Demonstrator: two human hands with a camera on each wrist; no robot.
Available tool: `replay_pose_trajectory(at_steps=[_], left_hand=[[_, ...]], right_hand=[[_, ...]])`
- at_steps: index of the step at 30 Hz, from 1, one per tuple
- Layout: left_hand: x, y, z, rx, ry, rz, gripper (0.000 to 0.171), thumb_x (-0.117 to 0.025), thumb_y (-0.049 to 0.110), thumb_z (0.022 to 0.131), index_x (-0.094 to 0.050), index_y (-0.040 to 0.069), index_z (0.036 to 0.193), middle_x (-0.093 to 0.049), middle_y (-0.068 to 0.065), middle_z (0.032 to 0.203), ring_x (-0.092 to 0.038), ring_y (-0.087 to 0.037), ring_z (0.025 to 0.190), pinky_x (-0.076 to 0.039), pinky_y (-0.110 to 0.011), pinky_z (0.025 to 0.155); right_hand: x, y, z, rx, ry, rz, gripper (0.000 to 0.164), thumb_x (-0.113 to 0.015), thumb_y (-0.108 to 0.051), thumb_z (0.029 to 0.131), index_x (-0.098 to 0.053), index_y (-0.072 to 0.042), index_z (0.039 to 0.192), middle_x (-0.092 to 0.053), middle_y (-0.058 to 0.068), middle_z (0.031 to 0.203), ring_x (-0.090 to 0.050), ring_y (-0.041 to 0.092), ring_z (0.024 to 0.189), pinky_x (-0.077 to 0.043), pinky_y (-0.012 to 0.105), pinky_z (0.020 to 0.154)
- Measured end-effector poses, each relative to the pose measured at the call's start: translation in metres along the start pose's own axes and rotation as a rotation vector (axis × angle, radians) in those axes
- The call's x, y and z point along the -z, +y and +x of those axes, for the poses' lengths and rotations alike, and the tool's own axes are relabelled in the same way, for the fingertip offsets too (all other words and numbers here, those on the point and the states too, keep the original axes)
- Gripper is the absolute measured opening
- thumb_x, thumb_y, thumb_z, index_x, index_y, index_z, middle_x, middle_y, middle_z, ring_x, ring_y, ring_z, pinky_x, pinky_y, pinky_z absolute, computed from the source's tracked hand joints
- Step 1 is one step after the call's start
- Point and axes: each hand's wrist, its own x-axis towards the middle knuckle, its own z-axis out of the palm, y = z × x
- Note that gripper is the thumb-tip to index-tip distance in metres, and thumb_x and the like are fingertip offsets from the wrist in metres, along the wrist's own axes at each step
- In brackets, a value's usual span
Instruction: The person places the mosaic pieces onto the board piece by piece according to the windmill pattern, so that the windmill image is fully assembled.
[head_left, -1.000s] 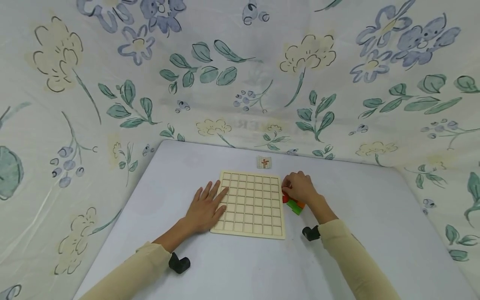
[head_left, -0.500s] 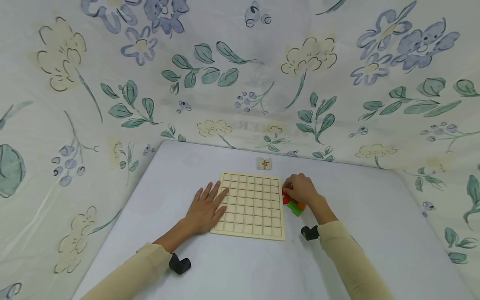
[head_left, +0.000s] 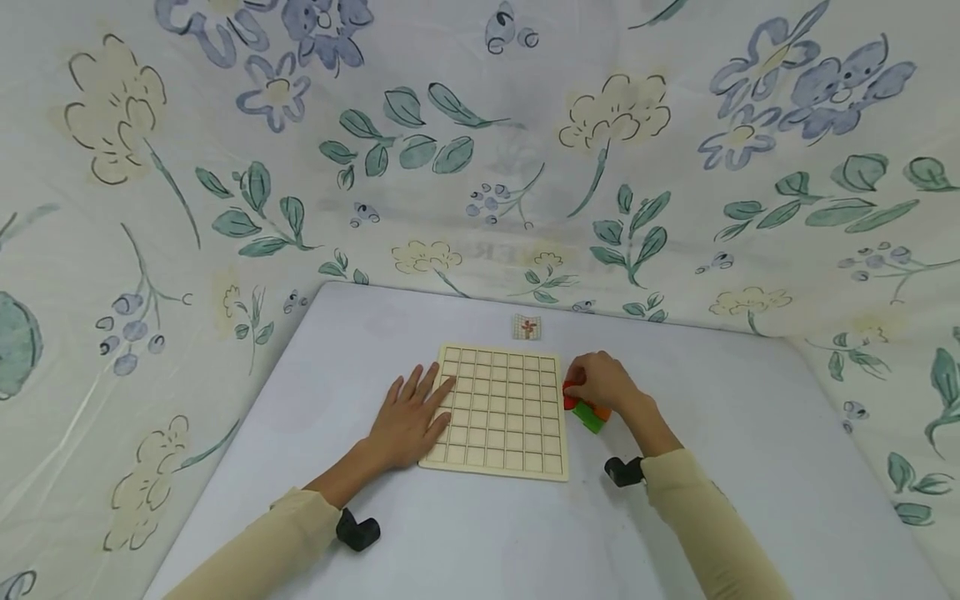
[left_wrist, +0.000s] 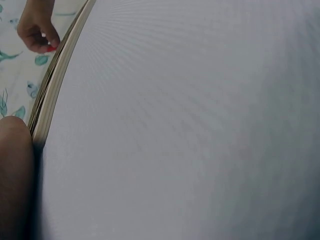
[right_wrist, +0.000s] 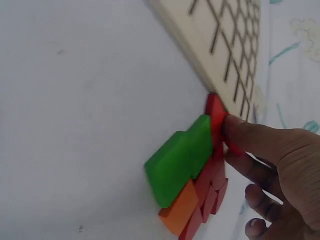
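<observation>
The right hand's thumb (right_wrist: 250, 135) and forefinger were narrowed in a pinch on a red block (right_wrist: 215, 117), the other fingers loosely curled behind them. That right hand (head_left: 606, 385) was angled down from the wrist, knuckles up, its forearm slanting in from the person's right. Just beside those fingertips, on the near side, sat a green block (right_wrist: 182, 160) with a stepped outline, then an orange block (right_wrist: 181, 207) and more red blocks (right_wrist: 207, 185) (their exact count was hard to tell).

Left of the pinching fingers lay a gridded wooden board (head_left: 501, 412); whether the held block touched its edge could not be told. Across its far side the left hand (head_left: 405, 427) rested palm down, fingers straight and spread over the border. Beyond both hands' fingertips, a small patterned card (head_left: 527, 327) lay on the white table (head_left: 480, 533).
</observation>
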Motion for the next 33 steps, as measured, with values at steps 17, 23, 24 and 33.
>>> replay_pose_trajectory(at_steps=[17,23,24,33], left_hand=[[-0.002,-0.001,-0.001,0.009,-0.019,0.001,0.059,-0.032,0.044,0.105,-0.025,0.018,0.158,-0.013,-0.016,0.162,-0.008,-0.037,0.148,-0.008,-0.057,0.114],[-0.002,-0.001,-0.001,0.006,-0.002,-0.006,0.059,-0.034,0.044,0.105,-0.028,0.016,0.157,-0.015,-0.017,0.161,-0.010,-0.038,0.147,-0.009,-0.058,0.114],[-0.003,-0.001,-0.001,0.005,0.003,-0.004,0.059,-0.035,0.043,0.105,-0.028,0.016,0.157,-0.016,-0.017,0.161,-0.011,-0.038,0.147,-0.010,-0.058,0.113],[-0.003,-0.002,0.000,0.008,-0.001,0.007,0.059,-0.036,0.043,0.104,-0.027,0.018,0.157,-0.015,-0.016,0.162,-0.009,-0.037,0.148,-0.008,-0.057,0.114]], right_hand=[[-0.015,-0.043,0.021,0.077,0.157,0.446,0.011,-0.073,-0.007,0.089,-0.072,-0.001,0.099,-0.068,0.006,0.088,-0.065,0.021,0.078,-0.053,0.033,0.068],[-0.025,-0.064,0.030,0.112,0.141,0.535,0.022,-0.066,-0.001,0.091,-0.068,0.005,0.113,-0.065,0.013,0.087,-0.070,0.028,0.078,-0.054,0.034,0.064],[-0.027,-0.067,0.031,0.100,0.141,0.537,0.022,-0.067,-0.002,0.091,-0.069,0.004,0.112,-0.066,0.012,0.087,-0.069,0.027,0.076,-0.054,0.033,0.063],[-0.048,-0.081,0.044,-0.022,0.201,0.408,0.009,-0.076,-0.010,0.087,-0.077,-0.004,0.094,-0.071,0.003,0.083,-0.065,0.017,0.075,-0.052,0.033,0.066]])
